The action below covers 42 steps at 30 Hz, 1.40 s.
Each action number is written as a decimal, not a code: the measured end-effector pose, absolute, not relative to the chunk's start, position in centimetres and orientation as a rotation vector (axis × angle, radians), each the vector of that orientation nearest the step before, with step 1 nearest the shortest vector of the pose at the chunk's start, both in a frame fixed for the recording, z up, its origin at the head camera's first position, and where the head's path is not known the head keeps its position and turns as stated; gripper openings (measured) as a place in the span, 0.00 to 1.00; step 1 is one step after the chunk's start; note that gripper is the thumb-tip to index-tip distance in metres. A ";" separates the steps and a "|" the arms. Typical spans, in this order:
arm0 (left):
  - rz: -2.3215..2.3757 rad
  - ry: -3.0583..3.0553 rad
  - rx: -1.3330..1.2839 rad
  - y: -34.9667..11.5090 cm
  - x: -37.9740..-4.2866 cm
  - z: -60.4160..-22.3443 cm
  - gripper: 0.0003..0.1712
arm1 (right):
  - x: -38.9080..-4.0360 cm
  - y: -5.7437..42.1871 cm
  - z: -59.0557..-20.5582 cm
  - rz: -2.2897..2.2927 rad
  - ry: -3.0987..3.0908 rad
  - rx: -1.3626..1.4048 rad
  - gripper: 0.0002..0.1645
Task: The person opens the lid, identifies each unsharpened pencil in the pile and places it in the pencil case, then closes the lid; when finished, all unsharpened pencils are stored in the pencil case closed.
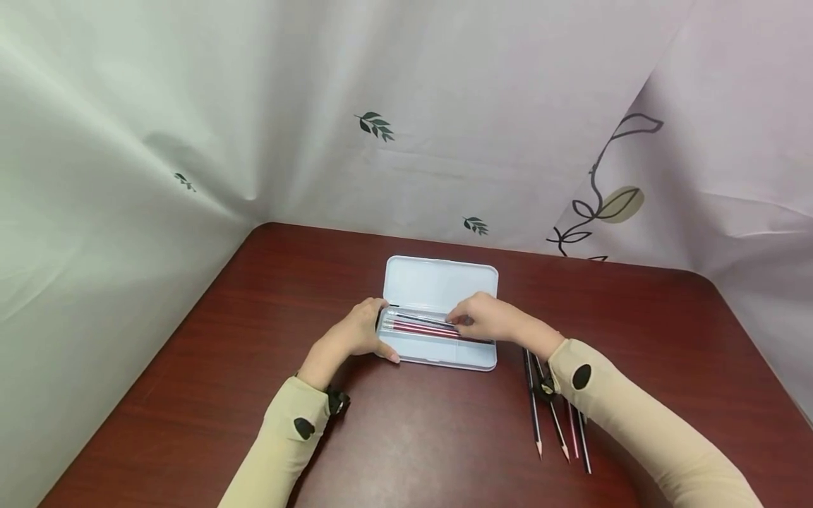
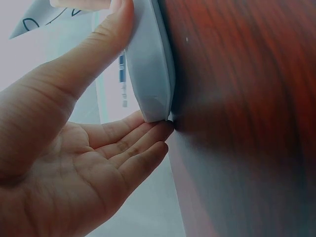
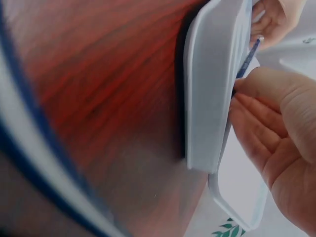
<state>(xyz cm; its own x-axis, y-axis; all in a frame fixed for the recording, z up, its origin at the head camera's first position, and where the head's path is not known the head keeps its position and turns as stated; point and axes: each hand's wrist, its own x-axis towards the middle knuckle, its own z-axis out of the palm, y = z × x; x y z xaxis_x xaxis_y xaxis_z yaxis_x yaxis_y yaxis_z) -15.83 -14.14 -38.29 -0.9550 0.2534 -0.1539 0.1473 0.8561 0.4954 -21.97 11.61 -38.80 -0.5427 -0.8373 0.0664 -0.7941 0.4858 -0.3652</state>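
Observation:
A white pencil case (image 1: 419, 348) lies with its lid (image 1: 432, 279) raised at the back. Several red and dark striped pencils (image 1: 422, 330) lie lengthwise in its tray. My left hand (image 1: 357, 330) holds the case's left end, thumb along the front edge and fingers by the end wall and back corner. Over the right half of the tray, my right hand (image 1: 485, 317) pinches a dark blue pencil (image 3: 250, 58) between thumb and fingers. That pencil's pale end points toward the left hand in the right wrist view; its other end is hidden by the fingers.
On the dark red wooden table (image 1: 444, 437), several loose pencils (image 1: 533, 409) lie below the right forearm, partly covered by the sleeve. A pale curtain (image 1: 305, 120) with leaf prints hangs behind the table and along its sides.

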 end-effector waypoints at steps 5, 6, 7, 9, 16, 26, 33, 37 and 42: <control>0.730 2.817 0.303 -13.9 -15.9 -38.4 0.56 | -21.4 11.7 -38.8 -0.429 2.661 -1.445 0.11; 0.729 2.818 0.304 -13.8 -15.9 -38.5 0.56 | -21.2 11.8 -38.7 -0.416 2.669 -1.441 0.11; 0.729 2.818 0.306 -13.8 -15.9 -38.6 0.56 | -21.0 11.9 -38.6 -0.403 2.673 -1.440 0.11; 0.733 2.817 0.313 -13.8 -15.9 -38.7 0.56 | -20.7 12.3 -38.4 -0.374 2.680 -1.429 0.12; 0.742 2.818 0.333 -14.0 -15.8 -38.7 0.56 | -19.6 14.5 -37.7 -0.428 2.734 -1.314 0.15; 0.747 2.814 0.329 -14.6 -15.9 -38.8 0.57 | -17.8 19.7 -37.6 -0.590 2.825 -1.206 0.17; 0.748 2.806 0.336 -14.5 -16.0 -38.7 0.56 | -16.0 23.4 -38.4 -0.703 2.871 -1.106 0.19; 0.752 2.808 0.341 -14.4 -16.1 -38.7 0.56 | -14.9 24.6 -38.8 -0.808 2.854 -1.025 0.21; 0.752 2.810 0.356 -14.3 -16.3 -38.7 0.56 | -13.7 25.4 -39.1 -0.867 2.862 -0.911 0.22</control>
